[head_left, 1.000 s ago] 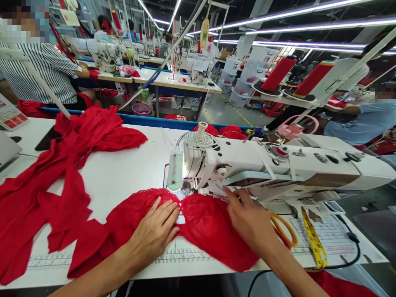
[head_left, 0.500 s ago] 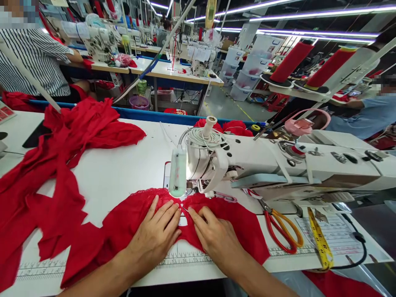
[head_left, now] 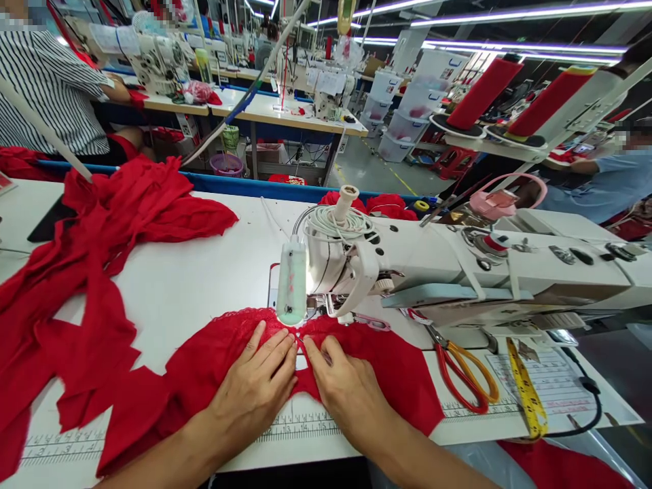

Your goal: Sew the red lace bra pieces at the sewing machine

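Head view: one red garment [head_left: 392,356] lies on the table [head_left: 178,272] before one sewing machine [head_left: 432,255]. Left hand [head_left: 259,382] flat on it, fingers slightly spread; right hand [head_left: 349,387] curled at its middle, pinch unclear. Rightward: one pair of scissors [head_left: 442,343], one tape measure [head_left: 527,397], two thread cones [head_left: 483,93].

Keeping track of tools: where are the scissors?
In the head view, right of the right hand, the scissors lie between the red cloth and yellow tape.
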{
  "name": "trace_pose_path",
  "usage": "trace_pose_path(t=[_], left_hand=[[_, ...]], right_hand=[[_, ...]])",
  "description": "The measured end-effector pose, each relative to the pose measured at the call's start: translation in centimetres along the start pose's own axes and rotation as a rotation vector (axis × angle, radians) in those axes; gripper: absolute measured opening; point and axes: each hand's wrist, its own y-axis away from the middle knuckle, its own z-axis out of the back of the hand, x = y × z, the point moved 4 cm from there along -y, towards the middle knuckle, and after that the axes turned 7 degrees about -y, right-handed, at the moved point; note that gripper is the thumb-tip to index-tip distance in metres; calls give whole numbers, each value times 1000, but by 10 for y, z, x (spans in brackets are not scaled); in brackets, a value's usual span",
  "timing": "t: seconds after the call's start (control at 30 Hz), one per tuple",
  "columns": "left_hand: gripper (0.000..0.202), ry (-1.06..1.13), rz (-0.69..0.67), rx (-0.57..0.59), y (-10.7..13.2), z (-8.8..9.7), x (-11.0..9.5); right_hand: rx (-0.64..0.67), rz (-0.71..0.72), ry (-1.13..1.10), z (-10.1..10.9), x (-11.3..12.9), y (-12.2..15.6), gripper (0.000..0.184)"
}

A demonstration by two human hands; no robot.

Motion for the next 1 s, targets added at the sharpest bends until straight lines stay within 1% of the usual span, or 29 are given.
trace_pose_path(t=[0.2, 0.27, 0.4, 0.53, 0.77, 1.0], left_hand=[[29, 15, -1, -9, 1, 1, -1], [30, 21, 16, -4, 1, 2, 0], [31, 35, 41, 42, 1, 2, 1], [32, 17, 41, 70, 2, 1, 1], [33, 13, 23, 90, 2, -1, 1], [33, 11, 22, 82, 2, -1, 1]], right_hand=[[2, -86, -94, -5, -1, 0, 54], [-18, -65, -161, -4, -5, 1, 49], [-93, -13, -302, -3, -12, 7, 44], [-129, -12, -292, -5, -13, 9, 43], [-115, -24, -215, -4, -10, 5, 44], [-109, -13, -248, -5, -12, 7, 44]])
